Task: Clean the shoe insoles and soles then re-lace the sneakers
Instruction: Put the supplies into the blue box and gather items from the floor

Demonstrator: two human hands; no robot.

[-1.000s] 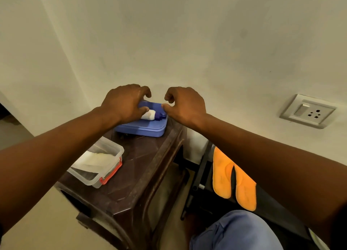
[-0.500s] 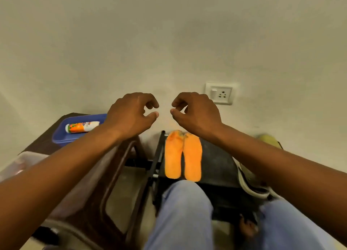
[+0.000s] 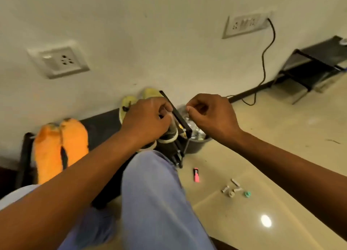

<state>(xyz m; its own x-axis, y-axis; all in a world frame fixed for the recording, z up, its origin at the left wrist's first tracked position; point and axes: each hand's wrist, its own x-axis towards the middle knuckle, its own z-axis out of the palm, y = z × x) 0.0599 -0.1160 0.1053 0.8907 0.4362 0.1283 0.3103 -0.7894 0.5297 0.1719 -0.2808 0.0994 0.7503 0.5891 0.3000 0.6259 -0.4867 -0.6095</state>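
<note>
Both hands — left hand (image 3: 148,119), right hand (image 3: 210,114) — curled above yellow sneakers (image 3: 131,103)

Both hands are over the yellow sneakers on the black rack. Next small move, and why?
Probably lower the left hand to grip the nearer sneaker and lift it off the black rack. Both hands hover curled over the pair and the right hand seems to hold nothing. The orange insoles already lie out beside the sneakers.

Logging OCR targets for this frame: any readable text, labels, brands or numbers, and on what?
None readable.
Pink lighter on the floor: no print legible, blurred.
Yellow sneakers: no brand mark can be made out.
Wall socket and switch plate: no lettering shows.
Orange insoles: plain.
</note>
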